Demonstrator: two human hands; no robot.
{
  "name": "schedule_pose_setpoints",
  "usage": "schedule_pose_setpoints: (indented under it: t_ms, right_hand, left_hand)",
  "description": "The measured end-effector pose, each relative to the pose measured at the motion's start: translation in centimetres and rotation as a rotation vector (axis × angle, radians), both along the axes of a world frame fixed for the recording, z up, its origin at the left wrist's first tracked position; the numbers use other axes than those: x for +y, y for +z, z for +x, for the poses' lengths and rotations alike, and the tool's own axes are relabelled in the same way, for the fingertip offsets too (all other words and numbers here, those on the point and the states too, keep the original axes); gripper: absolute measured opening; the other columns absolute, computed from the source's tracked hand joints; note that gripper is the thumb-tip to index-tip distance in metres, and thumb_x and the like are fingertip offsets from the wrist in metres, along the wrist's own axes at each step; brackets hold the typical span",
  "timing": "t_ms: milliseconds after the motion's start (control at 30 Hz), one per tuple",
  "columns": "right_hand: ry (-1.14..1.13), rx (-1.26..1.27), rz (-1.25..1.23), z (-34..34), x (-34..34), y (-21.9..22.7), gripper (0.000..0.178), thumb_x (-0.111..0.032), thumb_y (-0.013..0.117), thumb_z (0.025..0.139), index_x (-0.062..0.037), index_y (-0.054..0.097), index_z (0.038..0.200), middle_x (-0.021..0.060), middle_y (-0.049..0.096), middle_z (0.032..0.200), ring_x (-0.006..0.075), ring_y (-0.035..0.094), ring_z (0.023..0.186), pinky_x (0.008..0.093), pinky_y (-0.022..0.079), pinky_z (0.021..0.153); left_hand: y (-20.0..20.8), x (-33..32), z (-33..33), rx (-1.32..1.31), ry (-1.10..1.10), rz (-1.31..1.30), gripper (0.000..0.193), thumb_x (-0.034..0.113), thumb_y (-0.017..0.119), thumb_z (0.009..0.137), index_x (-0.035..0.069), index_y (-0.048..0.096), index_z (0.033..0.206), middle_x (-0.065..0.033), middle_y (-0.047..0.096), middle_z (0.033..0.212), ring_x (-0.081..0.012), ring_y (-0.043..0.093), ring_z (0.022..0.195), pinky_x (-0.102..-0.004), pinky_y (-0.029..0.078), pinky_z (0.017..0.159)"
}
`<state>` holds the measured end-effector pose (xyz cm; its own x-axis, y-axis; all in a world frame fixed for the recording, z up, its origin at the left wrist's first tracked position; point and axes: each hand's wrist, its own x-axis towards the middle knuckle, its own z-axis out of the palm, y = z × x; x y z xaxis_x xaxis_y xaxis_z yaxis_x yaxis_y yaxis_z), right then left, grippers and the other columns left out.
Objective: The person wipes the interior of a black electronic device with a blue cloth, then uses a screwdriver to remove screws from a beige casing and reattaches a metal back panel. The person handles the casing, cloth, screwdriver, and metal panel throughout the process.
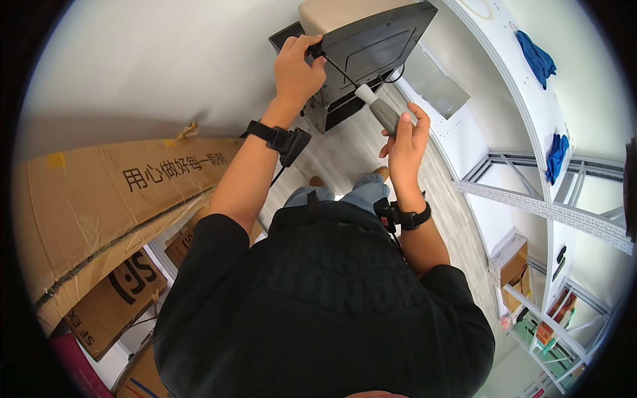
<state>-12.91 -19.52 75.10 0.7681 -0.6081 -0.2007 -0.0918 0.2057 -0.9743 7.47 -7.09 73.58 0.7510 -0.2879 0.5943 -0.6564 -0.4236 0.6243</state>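
The screwdriver (379, 111) slants across the front of a dark grey panel (381, 41) — the right hand (406, 146) loosely closed on its grey handle, forefinger raised, while the left hand (297, 73) bends its fingers at the panel's corner beside the shaft's tip — whether pinching anything, I cannot tell.

The pale wood-grain floor (348, 151) carries the person's brown shoes (382, 172)
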Motion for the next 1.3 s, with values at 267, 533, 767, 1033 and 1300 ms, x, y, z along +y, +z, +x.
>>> schedule_pose_setpoints:
  t_ms: [267, 533, 767, 1033, 1300]
  right_hand:
    - [-0.027, -0.161, -0.212, -0.2, 1.5, -0.1, 0.052, -0.014, 0.056, 0.093, -0.0059, 0.029, 0.136, 0.01, 0.051, 0.1, 0.0129, 0.056, 0.073, 0.0249, 0.048, 0.052]
    - [-0.144, -0.35, -0.245, 0.7, 0.8, -0.7, 0.045, -0.017, 0.057, 0.093, -0.0038, 0.036, 0.131, 0.0092, 0.053, 0.093, 0.0096, 0.053, 0.061, 0.0227, 0.044, 0.046]
    - [-0.009, -0.109, -0.197, 0.2, -0.5, 0.5, 0.029, -0.022, 0.058, 0.094, -0.002, 0.052, 0.114, 0.0087, 0.057, 0.087, 0.0071, 0.048, 0.049, 0.0208, 0.039, 0.044]
    - [-0.092, -0.107, -0.247, -0.4, -0.7, -0.1, 0.02, -0.02, 0.054, 0.096, -0.0031, 0.06, 0.105, 0.0037, 0.056, 0.074, 0.0051, 0.043, 0.047, 0.019, 0.032, 0.043]
    - [-0.185, -0.128, -0.079, -2.1, -2.5, -1.0, 0.018, -0.02, 0.055, 0.095, -0.0039, 0.06, 0.1, 0.0011, 0.054, 0.071, 0.0057, 0.044, 0.049, 0.0186, 0.031, 0.041]
  left_hand:
    - [-0.2, 0.2, 0.3, 0.053, -0.031, -0.023, 0.038, 0.0, 0.072, 0.065, 0.009, 0.065, 0.101, -0.0072, 0.057, 0.081, -0.0233, 0.058, 0.072, -0.0328, 0.049, 0.066]
    - [0.0, 0.0, 0.2, 0.048, -0.069, -0.036, 0.034, 0.002, 0.067, 0.069, 0.008, 0.065, 0.102, -0.0076, 0.058, 0.083, -0.0237, 0.058, 0.073, -0.0322, 0.049, 0.067]
    - [-0.8, 0.1, 0.5, -0.019, -0.057, -0.05, 0.031, 0.002, 0.063, 0.071, 0.006, 0.064, 0.101, -0.0089, 0.055, 0.081, -0.0248, 0.057, 0.07, -0.0336, 0.048, 0.063]
    - [-1.2, 0.3, 1.2, -0.103, -0.114, -0.068, 0.029, 0.003, 0.061, 0.072, 0.005, 0.063, 0.101, -0.0099, 0.053, 0.08, -0.0256, 0.054, 0.064, -0.0344, 0.045, 0.057]
    - [-1.1, 0.4, 1.0, -0.043, -0.113, -0.05, 0.031, 0.003, 0.062, 0.074, 0.004, 0.062, 0.105, -0.009, 0.054, 0.086, -0.0214, 0.053, 0.068, -0.0314, 0.045, 0.056]
